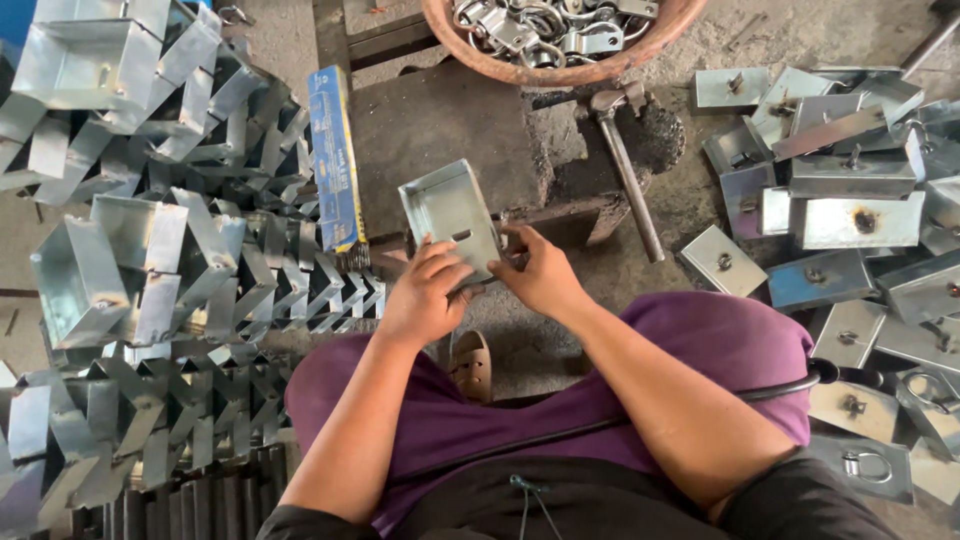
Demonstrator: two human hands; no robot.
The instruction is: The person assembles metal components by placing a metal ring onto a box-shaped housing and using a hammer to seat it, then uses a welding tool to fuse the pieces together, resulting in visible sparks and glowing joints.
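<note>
Bowl: round reddish-brown basin (520,68) at top centre, upper part cut off by the frame edge; filled with shiny silver metal rings and clamps (545,25), tangled together.
Box in hand: small shallow rectangular tray of galvanised sheet metal (450,212), open face toward the camera, tilted; a short slot shows in its floor. Held over the dark iron work block (450,130), in front of the knees.
Left hand (425,295): fingers closed over the tray's lower edge, thumb beneath.
Right hand (543,275): fingertips pinched together at the tray's lower right corner; what they pinch is too small to make out.
Left heap: stacked bent galvanised box bodies (150,270), nested in rows, running off the left edge.
Right heap: flat grey metal plates with small fittings (850,200), loosely piled, some cut off at right.
Hammer: steel-handled hammer (625,165) lying just right of the block.
Blue item: long blue carton (335,160) standing on edge between heap and block.
</note>
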